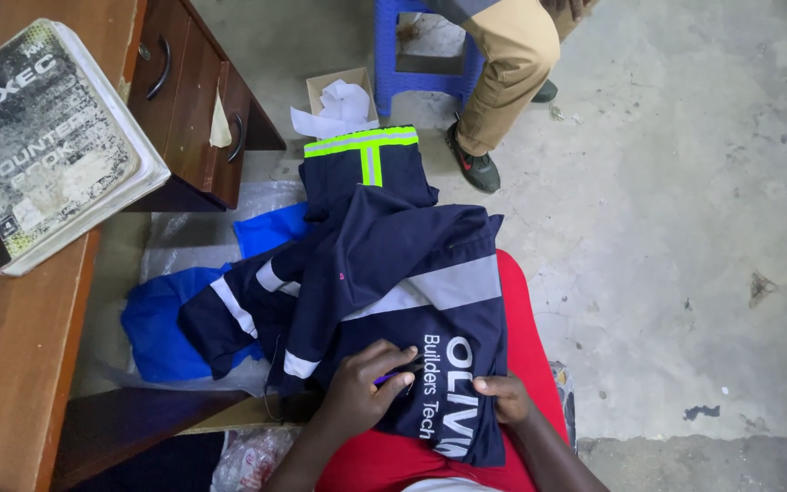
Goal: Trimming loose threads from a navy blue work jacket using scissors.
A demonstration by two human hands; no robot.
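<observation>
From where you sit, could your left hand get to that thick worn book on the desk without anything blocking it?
Probably yes. The left hand rests on the navy work jacket in the lap, and the book lies on the wooden desk on that same side, with nothing standing between them, though it looks a stretch.

Bare grey concrete floor [685,182], blue cloth [161,328] on clear plastic sheet [184,237], small cardboard box [339,87], blue plastic stool [389,55], wooden desk [11,364] carrying worn ledger book [52,137]

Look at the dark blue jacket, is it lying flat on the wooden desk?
No, the dark blue jacket is spread over the person's red-clad lap, with both hands on it, and the wooden desk stands off to the side.
</observation>
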